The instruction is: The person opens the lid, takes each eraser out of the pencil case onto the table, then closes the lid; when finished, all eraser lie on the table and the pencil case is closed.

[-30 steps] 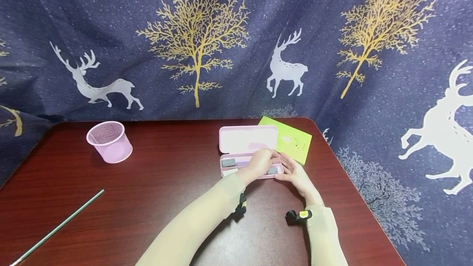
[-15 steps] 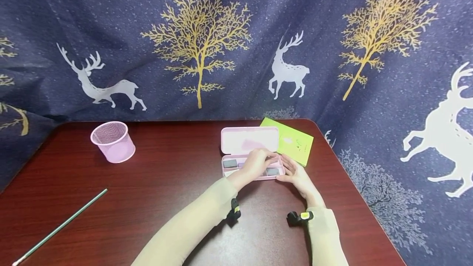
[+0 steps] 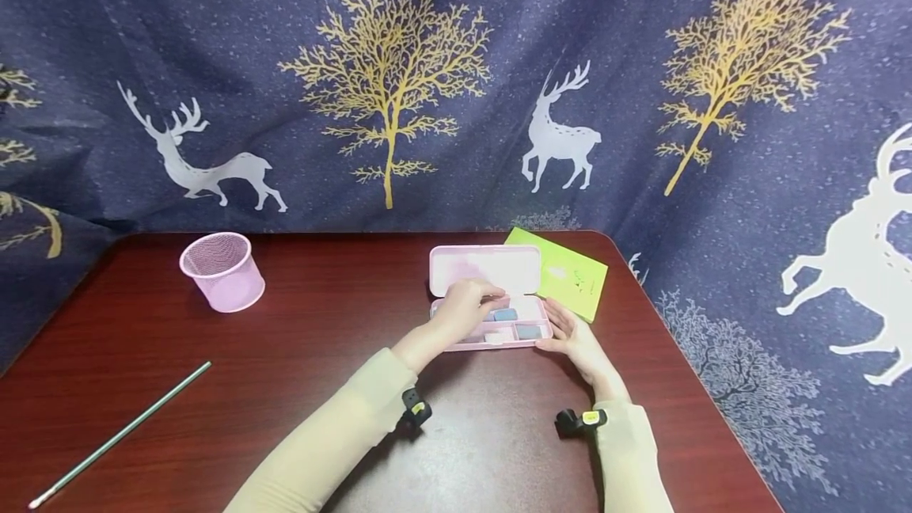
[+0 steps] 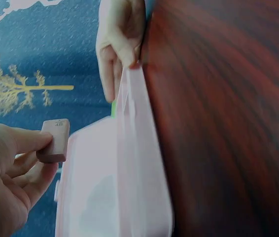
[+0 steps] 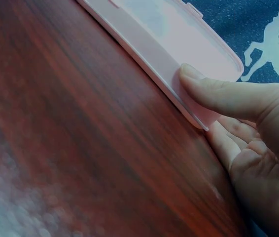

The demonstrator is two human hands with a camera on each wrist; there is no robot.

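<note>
A pink pencil case [image 3: 523, 269] lies with its lid raised toward the back of the table. Its divided tray holds a blue-grey block [image 3: 506, 315], a grey block [image 3: 529, 332] and a small white block [image 3: 493, 336]. Above the tray my left hand [image 3: 456, 315] pinches a pinkish eraser [image 4: 55, 140] marked "4B" between thumb and fingers, and hides the tray's left part. My right hand [image 3: 580, 348] grips the case's right end; in the right wrist view its thumb [image 5: 196, 81] lies over the edge, fingers around the corner.
A yellow-green booklet [image 3: 580, 279] lies behind the case, partly under its lid in the head view. Far left stands a pink mesh pen holder [image 3: 231, 283]; a green pencil [image 3: 121, 434] lies front left. A dark deer-print cloth [image 3: 427, 62] hangs behind the table.
My left hand has moved left over the tray, bringing the eraser along and uncovering the blue-grey and white blocks. My right hand keeps its grip on the case's end.
</note>
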